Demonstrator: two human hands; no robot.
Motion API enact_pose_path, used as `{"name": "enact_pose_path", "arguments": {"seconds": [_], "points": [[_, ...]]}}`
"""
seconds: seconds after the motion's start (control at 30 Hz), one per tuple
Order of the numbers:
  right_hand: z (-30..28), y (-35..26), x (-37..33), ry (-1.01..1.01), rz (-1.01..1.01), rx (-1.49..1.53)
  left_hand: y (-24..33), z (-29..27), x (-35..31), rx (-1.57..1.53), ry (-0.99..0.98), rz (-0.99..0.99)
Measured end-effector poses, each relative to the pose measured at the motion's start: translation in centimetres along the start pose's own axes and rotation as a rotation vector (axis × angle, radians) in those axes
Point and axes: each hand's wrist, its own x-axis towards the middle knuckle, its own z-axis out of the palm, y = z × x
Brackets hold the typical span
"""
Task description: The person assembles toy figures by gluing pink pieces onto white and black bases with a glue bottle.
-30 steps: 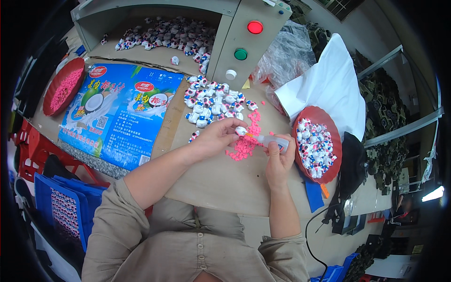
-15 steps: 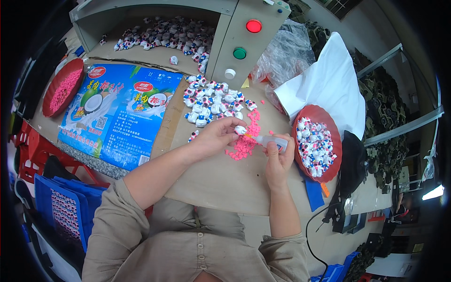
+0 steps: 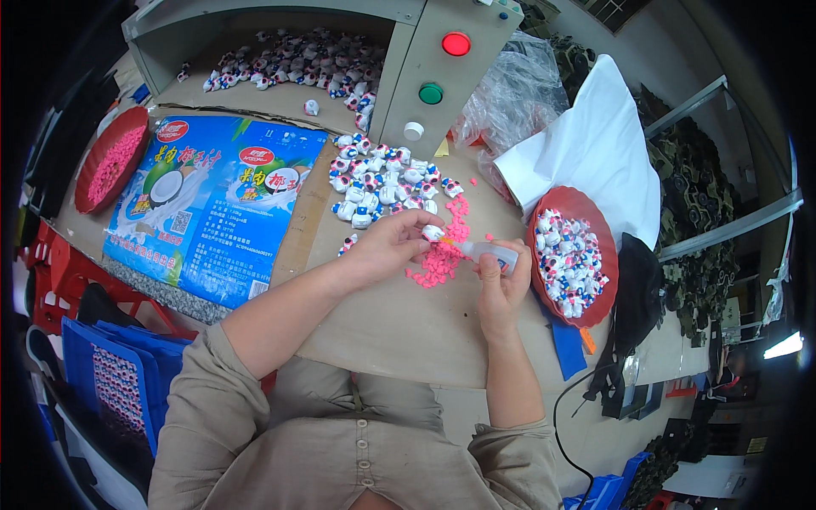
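My left hand (image 3: 382,248) pinches a small white figurine (image 3: 433,232) between thumb and fingertips. A small clear squeeze bottle (image 3: 483,250) with a thin orange-yellow tip is gripped in my right hand (image 3: 501,293). Its tip points left at the figurine; whether they touch is too small to tell. Under and beside the figurine lie loose pink pieces (image 3: 437,267) on the tabletop. Just beyond my left hand is a heap of white figurines with blue and pink parts (image 3: 384,180).
A red bowl of figurines (image 3: 601,228) stands right of my right hand. At far left is a red bowl (image 3: 82,189) of pink pieces, near a blue printed cardboard sheet (image 3: 229,217). A grey machine (image 3: 395,102) with buttons holds more figurines. White sheeting (image 3: 586,153) lies back right.
Almost nothing differs. The view has shifted very slightly, and both hands keep the figurine and the squeeze bottle close together.
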Motion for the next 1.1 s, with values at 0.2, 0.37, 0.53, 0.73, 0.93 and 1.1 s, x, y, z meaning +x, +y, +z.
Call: {"name": "enact_pose_path", "arguments": {"seconds": [0.2, 0.37, 0.53, 0.73, 0.93, 1.1], "points": [[0.16, 0.08, 0.01, 0.018, -0.032, -0.032, 0.02, -0.05, 0.01, 0.011, -0.006, -0.034], [0.10, 0.37, -0.04, 0.009, -0.120, -0.113, 0.18, 0.16, -0.12, -0.048, 0.007, -0.015], [-0.13, 0.58, 0.02, 0.000, -0.181, -0.191, 0.31, 0.09, -0.09, -0.048, -0.001, -0.034], [0.22, 0.30, 0.06, 0.074, -0.130, -0.129, 0.27, 0.02, -0.05, -0.071, -0.006, -0.045], [0.05, 0.16, 0.05, 0.057, -0.073, -0.095, 0.35, -0.13, -0.03, -0.037, -0.013, -0.055], [-0.05, 0.21, 0.06, 0.044, -0.074, -0.099, 0.04, -0.05, 0.08, -0.039, 0.001, -0.014]]}}
